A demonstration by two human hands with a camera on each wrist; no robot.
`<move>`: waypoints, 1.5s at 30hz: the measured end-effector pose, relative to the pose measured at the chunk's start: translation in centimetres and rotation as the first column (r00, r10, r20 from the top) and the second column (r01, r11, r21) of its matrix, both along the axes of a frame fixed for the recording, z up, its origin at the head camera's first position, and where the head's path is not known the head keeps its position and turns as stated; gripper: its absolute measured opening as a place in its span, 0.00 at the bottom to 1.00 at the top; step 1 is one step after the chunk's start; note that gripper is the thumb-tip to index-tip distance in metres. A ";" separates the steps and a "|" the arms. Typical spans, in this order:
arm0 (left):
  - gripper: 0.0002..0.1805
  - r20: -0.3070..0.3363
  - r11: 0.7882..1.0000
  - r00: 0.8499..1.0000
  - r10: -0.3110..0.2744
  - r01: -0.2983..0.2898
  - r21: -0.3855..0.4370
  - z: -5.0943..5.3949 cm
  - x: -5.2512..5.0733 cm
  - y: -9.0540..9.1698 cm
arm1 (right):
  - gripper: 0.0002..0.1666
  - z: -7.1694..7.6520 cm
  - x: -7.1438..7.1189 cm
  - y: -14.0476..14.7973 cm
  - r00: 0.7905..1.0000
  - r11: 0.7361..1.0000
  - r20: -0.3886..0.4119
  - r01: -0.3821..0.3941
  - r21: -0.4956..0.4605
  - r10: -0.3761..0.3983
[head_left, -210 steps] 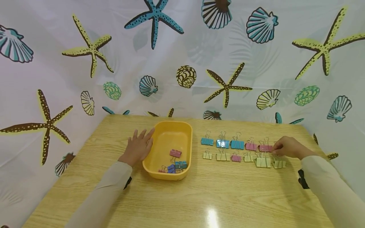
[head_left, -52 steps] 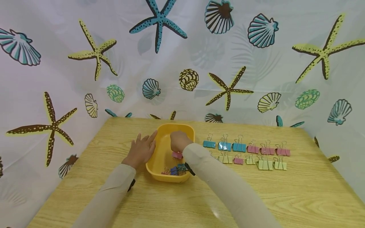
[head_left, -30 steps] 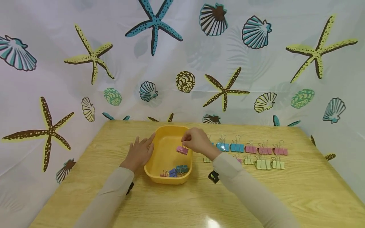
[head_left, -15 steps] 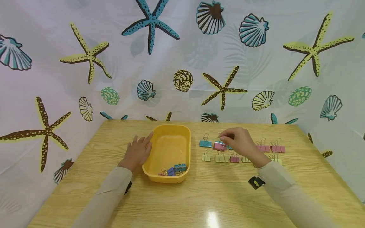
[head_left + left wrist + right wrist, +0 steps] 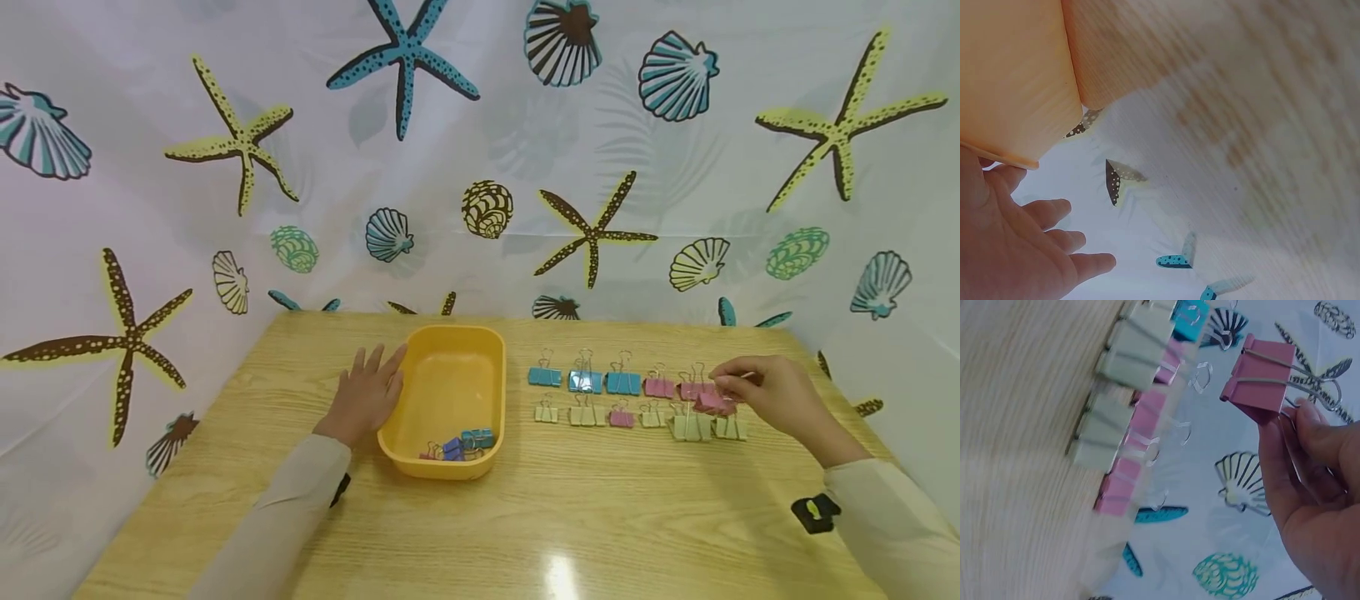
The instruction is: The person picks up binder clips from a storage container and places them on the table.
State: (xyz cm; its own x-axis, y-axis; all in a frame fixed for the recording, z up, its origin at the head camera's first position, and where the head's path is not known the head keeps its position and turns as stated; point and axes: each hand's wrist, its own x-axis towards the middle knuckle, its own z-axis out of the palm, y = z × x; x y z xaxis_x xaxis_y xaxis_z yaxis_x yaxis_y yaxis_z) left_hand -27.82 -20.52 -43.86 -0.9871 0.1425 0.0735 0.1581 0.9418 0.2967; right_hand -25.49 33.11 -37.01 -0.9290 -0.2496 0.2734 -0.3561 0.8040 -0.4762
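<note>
My right hand is held over the right end of two rows of binder clips. Its thumb and fingers pinch a pink binder clip by the wire handles, plainly seen in the right wrist view as a pink clip lifted off the table. My left hand has its fingers spread and touches the left rim of a yellow plastic tub. In the left wrist view, the left hand meets the tub's edge with its fingers extended. At the tub's near end lie a teal clip, a blue clip and small pinkish clips.
The back row has teal clips at left and pink clips at right. The front row holds cream clips and a small pink clip. Behind the wooden table hangs a patterned sheet.
My right hand first let go of a clip at the row's right end, then took the pink clip from the tub and carried it right. The left hand has stayed at the rim.
</note>
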 end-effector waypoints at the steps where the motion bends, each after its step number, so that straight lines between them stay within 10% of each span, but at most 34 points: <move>1: 0.28 0.000 1.000 1.000 -0.001 0.001 -0.003 0.0 0.0 0.0 | 0.10 -0.2 -0.1 1.0 1.000 1.000 0.002 0.004 0.006 -0.004; 9: 0.28 -0.005 1.000 1.000 0.000 0.000 -0.008 0.2 -0.2 0.0 | 0.14 -0.7 -0.7 6.7 0.992 0.995 0.122 0.011 0.103 -0.024; 25: 0.28 -0.021 1.000 1.000 -0.007 0.007 -0.008 0.3 -0.3 0.1 | 0.11 -1.7 -3.1 9.3 0.934 0.974 0.355 -0.120 0.191 0.045; 45: 0.28 0.017 1.000 1.000 0.005 -0.005 -0.009 0.0 0.0 0.0 | 0.05 -3.6 -5.9 9.4 0.924 0.931 0.376 -0.195 0.308 0.069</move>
